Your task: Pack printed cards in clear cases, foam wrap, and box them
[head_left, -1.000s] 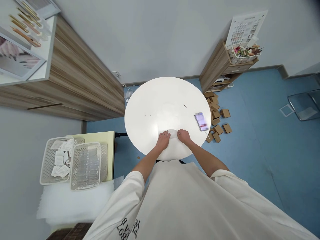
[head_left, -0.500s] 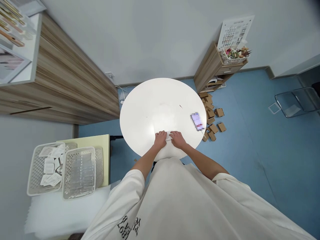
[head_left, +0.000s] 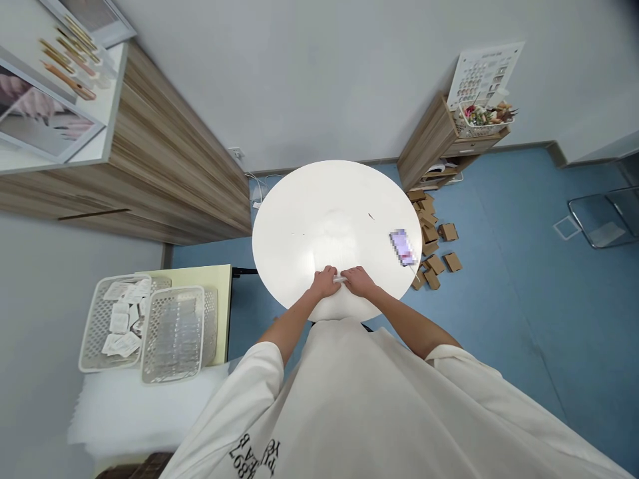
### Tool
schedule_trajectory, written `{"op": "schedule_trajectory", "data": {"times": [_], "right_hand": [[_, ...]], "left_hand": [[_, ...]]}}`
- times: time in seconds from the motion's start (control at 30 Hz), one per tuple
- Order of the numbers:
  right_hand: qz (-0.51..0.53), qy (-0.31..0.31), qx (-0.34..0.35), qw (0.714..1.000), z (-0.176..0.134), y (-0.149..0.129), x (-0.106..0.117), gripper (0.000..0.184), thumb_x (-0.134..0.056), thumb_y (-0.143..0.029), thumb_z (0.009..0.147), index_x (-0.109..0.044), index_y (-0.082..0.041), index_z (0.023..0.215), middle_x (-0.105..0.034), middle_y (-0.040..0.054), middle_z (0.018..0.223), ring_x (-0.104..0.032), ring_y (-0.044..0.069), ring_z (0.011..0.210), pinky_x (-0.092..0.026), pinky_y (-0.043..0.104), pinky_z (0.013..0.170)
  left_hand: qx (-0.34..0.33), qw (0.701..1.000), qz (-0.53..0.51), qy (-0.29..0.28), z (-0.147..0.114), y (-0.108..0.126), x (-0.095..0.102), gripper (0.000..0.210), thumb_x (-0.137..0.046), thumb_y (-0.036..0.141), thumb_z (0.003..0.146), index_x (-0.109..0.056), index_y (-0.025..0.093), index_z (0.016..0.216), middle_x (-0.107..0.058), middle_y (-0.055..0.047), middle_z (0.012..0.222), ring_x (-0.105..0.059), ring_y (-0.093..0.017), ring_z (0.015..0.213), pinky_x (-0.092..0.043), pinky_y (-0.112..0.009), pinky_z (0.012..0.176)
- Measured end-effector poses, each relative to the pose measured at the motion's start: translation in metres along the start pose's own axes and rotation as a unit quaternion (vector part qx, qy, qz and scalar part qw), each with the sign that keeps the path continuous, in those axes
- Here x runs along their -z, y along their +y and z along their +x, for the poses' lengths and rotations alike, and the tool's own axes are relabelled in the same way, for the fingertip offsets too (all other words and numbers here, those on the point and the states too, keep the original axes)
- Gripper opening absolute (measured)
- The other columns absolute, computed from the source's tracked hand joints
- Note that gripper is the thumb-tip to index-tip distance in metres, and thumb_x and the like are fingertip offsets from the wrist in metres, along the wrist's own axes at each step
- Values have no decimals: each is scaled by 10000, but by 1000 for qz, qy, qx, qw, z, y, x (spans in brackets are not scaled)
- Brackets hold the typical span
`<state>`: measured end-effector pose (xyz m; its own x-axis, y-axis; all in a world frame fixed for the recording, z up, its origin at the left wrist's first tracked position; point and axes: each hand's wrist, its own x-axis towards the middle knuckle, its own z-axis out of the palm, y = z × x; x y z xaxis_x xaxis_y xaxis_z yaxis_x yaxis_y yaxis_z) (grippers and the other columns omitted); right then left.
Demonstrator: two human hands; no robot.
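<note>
I stand at a round white table. My left hand and my right hand rest close together near the table's front edge, both pinching a small pale object between them. It looks like thin white or clear wrapping; its details are too small to tell. A phone lies on the table to the right of my right hand.
Two white baskets with small packets stand on a yellow side table at the left. Several small brown boxes lie on the blue floor right of the table. A wooden cabinet is at the left, a small shelf unit at the back right.
My hands have drawn together from about a hand's width apart to almost touching, gathering the pale object between them. The camera view has shifted slightly.
</note>
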<state>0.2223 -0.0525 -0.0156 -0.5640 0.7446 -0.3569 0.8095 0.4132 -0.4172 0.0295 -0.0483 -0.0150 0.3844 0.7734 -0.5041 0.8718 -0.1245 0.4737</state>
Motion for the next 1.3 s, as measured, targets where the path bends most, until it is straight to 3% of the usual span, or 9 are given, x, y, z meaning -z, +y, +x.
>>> {"op": "schedule_trajectory", "data": {"times": [0.1, 0.23, 0.33, 0.5, 0.7, 0.83, 0.97, 1.17, 1.3], "right_hand": [[-10, -11, -20, 1000, 15, 3, 10, 314, -394, -233, 1008, -581, -198, 1258, -673, 115, 1159, -566, 262, 1126, -324, 386, 1002], [-26, -24, -39, 999, 37, 9, 19, 319, -380, -259, 1014, -600, -195, 1237, -628, 130, 1238, -539, 275, 1147, -345, 394, 995], [-46, -30, -55, 997, 50, 13, 21, 338, -371, -289, 1015, -611, -185, 1228, -608, 146, 1267, -517, 297, 1173, -343, 421, 1011], [-75, 16, -93, 993, 53, 16, 16, 418, -373, -306, 1001, -547, -156, 1350, -514, 170, 1414, -413, 320, 1316, -277, 462, 1090], [-46, 114, -166, 978, 24, 7, 7, 522, -358, -286, 979, -407, -156, 1483, -337, 164, 1568, -250, 317, 1439, -197, 489, 1147], [18, 128, -232, 964, 1, -3, 0, 549, -375, -289, 961, -362, -175, 1498, -323, 162, 1563, -262, 328, 1420, -239, 504, 1132], [44, 119, -243, 962, -12, -10, -9, 533, -404, -269, 948, -378, -194, 1474, -336, 158, 1540, -291, 328, 1397, -270, 493, 1119], [141, 106, -367, 913, -14, -5, -23, 616, -402, -425, 961, -291, -185, 1518, -434, 192, 1433, -448, 346, 1274, -401, 469, 1000], [172, 97, -379, 904, -8, -1, -27, 662, -426, -496, 945, -295, -179, 1511, -463, 189, 1404, -470, 340, 1269, -419, 441, 987]], "left_hand": [[-7, 999, 24, 39, 5, -1, 7, 269, -460, 282, 909, -522, 237, 1167, -550, -74, 1287, -556, -235, 1149, -341, -412, 1038], [-26, 988, 92, 124, 6, 4, 8, 404, -468, 203, 896, -483, 225, 1299, -531, -109, 1326, -467, -268, 1276, -294, -439, 1086], [-38, 982, 128, 136, 7, 4, 4, 537, -490, 144, 859, -434, 230, 1386, -491, -126, 1406, -399, -278, 1357, -255, -464, 1122], [-40, 981, 161, 101, 17, -5, -9, 766, -585, 182, 794, -313, 203, 1510, -348, -164, 1557, -265, -333, 1460, -179, -537, 1168], [-25, 987, 146, 70, 16, -13, -20, 763, -580, 243, 812, -307, 219, 1524, -296, -152, 1598, -234, -339, 1482, -163, -549, 1183], [-24, 989, 131, 70, 7, -12, -17, 726, -588, 249, 816, -340, 256, 1499, -341, -147, 1567, -232, -353, 1478, -127, -568, 1186], [-23, 991, 116, 63, -1, -8, -12, 713, -612, 237, 805, -354, 259, 1469, -359, -157, 1533, -254, -348, 1462, -147, -552, 1180], [-40, 989, 133, 60, -4, -2, -11, 656, -658, 248, 790, -417, 198, 1398, -463, -177, 1389, -389, -340, 1339, -193, -506, 1145], [-34, 988, 143, 41, -1, 1, -9, 633, -676, 278, 784, -433, 195, 1363, -507, -164, 1316, -443, -338, 1268, -181, -507, 1134]]}}
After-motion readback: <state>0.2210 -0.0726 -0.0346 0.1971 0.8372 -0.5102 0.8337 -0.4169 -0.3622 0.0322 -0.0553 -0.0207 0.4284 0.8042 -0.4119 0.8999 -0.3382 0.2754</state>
